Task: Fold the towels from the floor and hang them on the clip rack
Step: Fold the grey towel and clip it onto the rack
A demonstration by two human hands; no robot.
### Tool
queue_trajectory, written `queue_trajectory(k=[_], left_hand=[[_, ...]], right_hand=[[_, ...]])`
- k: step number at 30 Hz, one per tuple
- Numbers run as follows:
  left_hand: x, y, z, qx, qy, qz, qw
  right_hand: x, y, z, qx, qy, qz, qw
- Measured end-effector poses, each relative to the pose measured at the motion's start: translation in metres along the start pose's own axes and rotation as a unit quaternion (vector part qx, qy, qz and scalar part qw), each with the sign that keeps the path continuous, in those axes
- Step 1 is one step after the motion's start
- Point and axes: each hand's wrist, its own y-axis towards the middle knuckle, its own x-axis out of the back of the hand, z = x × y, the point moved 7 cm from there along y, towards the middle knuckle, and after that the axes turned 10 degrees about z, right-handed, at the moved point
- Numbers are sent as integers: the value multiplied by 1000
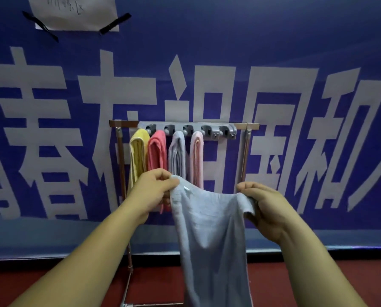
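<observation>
A light grey-blue towel [209, 235] hangs down in front of me, held by its top edge. My left hand [150, 191] pinches the top left corner and my right hand [266, 209] grips the top right corner. Behind it stands the clip rack [191, 129], a grey strip of clips on a metal frame. Folded towels hang from its clips: a yellow towel [137, 151], a coral towel [156, 151], a grey towel [177, 156] and a pale pink towel [196, 156]. The rightmost clip [226, 130] holds nothing.
A blue banner [295, 52] with large white characters covers the wall behind the rack. A taped paper sheet [74, 12] is at the top left. The rack's metal legs [129, 262] reach down to a dark red floor [295, 284].
</observation>
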Motion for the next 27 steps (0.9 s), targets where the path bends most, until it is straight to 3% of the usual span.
queue_trajectory(k=[5,11,20,27], left_hand=[[-27,-12,18,-38,-3,32,999],[-56,-20,57,-14,-28,56,998],[-63,-34,84,9,-92,-10,996],[-55,-43,87,25,-83,-19,996]], right_hand=[[-22,-17,-31,-1,64,15,998],[-45,-19,-51,9,-51,54,997],[-68,-19,-71,-43,50,63,996],[-69,-20,-87,-39,-48,59,996]])
